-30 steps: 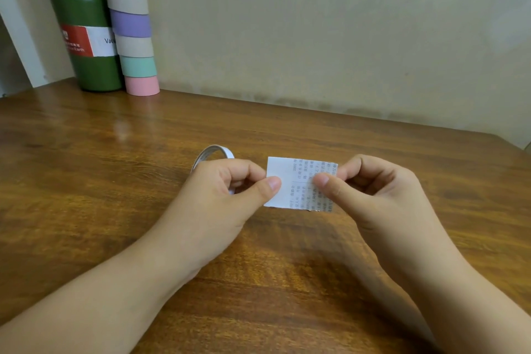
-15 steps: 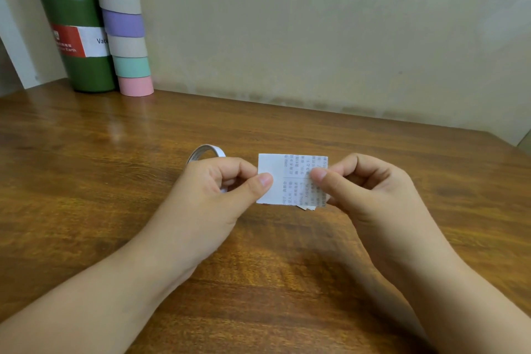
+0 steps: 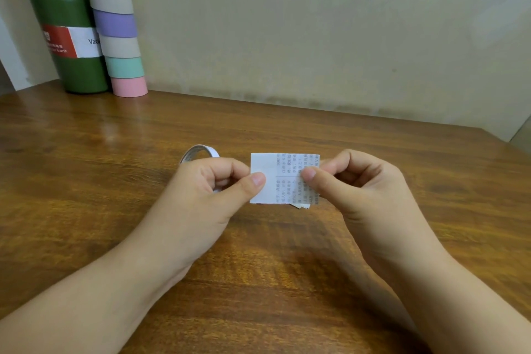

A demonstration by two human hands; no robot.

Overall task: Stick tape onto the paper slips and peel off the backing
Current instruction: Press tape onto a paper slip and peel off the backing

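Observation:
A small stack of printed white paper slips (image 3: 283,178) is held upright just above the wooden table (image 3: 258,282). My left hand (image 3: 212,195) pinches its left edge between thumb and curled fingers. My right hand (image 3: 359,190) pinches the right edge, its thumb on the printed face. Corners of further slips stick out under the bottom edge. A thin white tape roll (image 3: 198,152) shows behind my left hand, mostly hidden by the knuckles; whether that hand also holds it I cannot tell.
At the back left stand a green flask (image 3: 71,46) with a red and white label and a tall stack of pastel tape rolls (image 3: 117,29), both against the wall. The table's right corner lies near the frame's right edge.
The slips and both hands have drifted slightly left and down in view; the camera shifted a little. Both pinches hold as before.

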